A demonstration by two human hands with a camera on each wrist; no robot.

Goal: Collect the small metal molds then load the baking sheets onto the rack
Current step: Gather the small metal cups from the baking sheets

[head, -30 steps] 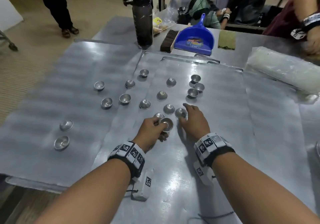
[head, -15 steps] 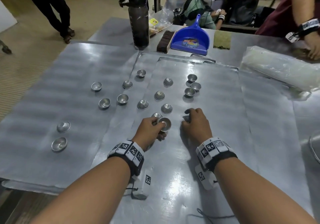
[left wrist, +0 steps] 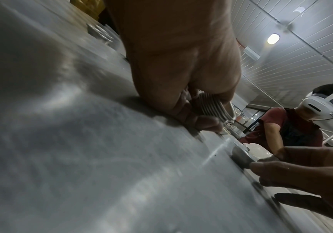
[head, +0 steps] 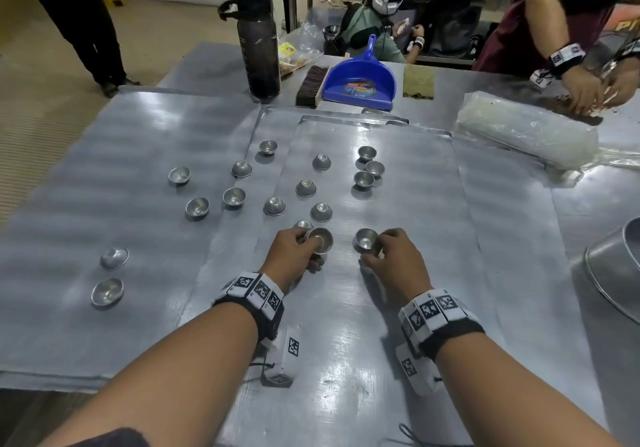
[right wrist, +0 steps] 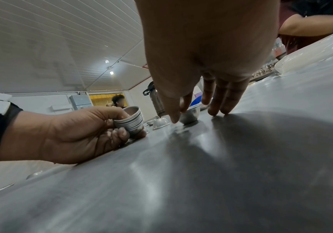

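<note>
Several small metal molds [head: 321, 212] lie scattered on the overlapping baking sheets [head: 398, 308], some mouth up and some mouth down. My left hand [head: 304, 246] grips a nested stack of molds [head: 321, 239] and rests low on the sheet; the stack's ribbed rims [right wrist: 130, 122] show in the right wrist view. To its right, my right hand [head: 380, 243] pinches a single mold [head: 366, 239] mouth up between thumb and forefinger. That single mold [right wrist: 189, 115] sits on the sheet, with my other fingertips [right wrist: 221, 108] touching the metal.
A black bottle [head: 259, 41], a brush [head: 310, 85], a blue dustpan [head: 360, 79] and a green pad [head: 418, 81] stand at the back. A plastic-wrapped roll [head: 526, 135] lies at the right. A large metal bowl [head: 616, 273] pokes in at the right edge. Another person's hands [head: 588, 90] work at the far right.
My right hand reached a mouth-down mold, took hold of it and drew it slightly back; it now sits mouth up. My left hand kept the stack in place.
</note>
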